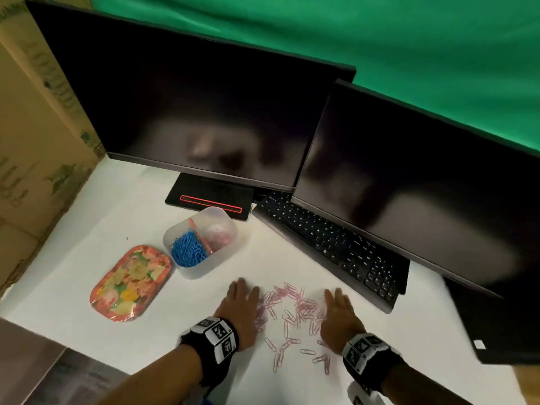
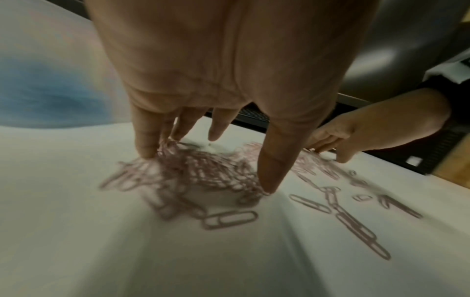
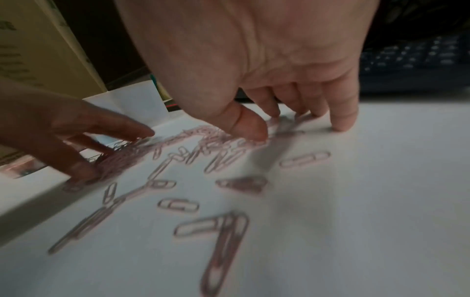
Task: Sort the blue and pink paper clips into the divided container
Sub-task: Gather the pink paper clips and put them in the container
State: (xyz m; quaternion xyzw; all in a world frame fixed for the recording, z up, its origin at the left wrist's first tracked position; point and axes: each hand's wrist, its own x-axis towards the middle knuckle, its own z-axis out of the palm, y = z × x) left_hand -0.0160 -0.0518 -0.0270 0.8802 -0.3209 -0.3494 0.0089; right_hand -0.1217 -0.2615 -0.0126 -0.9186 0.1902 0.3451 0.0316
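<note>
Head view: the container [image 1: 201,244], lower centre-left of the frame, has a pink divider; its near-left compartment holds the blue clips [image 1: 188,249] and its far-right compartment some pink clips [image 1: 217,237]. No blue clips show on the bench [image 1: 146,331], so the blue sort appears done, while a scatter of loose pink clips [image 1: 292,311] remains at lower centre, between the two hands. The left hand [image 1: 238,305] and right hand [image 1: 339,312] lie palm-down at either side of the scatter, fingers extended and tips on the bench; neither holds a clip, and they seem to be raking the clips together. Left wrist view: the fingers [image 2: 146,138] press against a bunched heap. Clip long axes lie flat on the bench and point every way, with no common direction. The container's long axis runs from lower left to upper right. A floral tray [image 1: 130,283] lies at its left.
</note>
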